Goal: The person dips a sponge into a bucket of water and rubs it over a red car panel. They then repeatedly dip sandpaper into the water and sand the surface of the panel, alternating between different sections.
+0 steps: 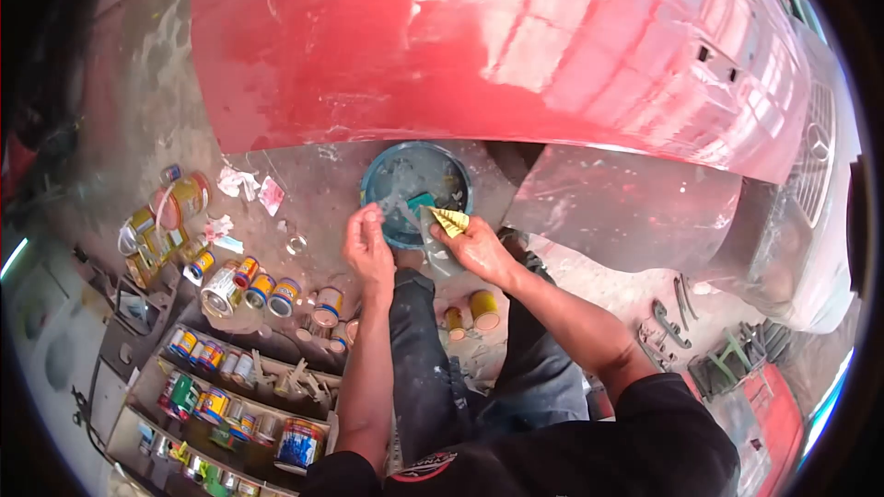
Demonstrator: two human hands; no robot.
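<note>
A folded yellow sheet with dark print (450,220) is pinched in my right hand (479,250), its tip pointing left. My left hand (368,244) is raised a short way to the left, fingers curled and close together; whether anything is between them is too small to tell. Beyond both hands a round blue basin (387,166) stands on the floor, with a small teal piece (420,202) in view over it. A greyish translucent strip (438,253) hangs below the yellow sheet, beside my right hand. Above the basin spans a large red panel (368,64) with pale, dull patches.
Paint cans (221,290) crowd the floor at the left, near a shelf unit (147,387) holding more cans. Two yellowish cans (484,310) stand between my legs. Crumpled paper (238,182) lies left of the basin. A grey car front (810,184) is at the right.
</note>
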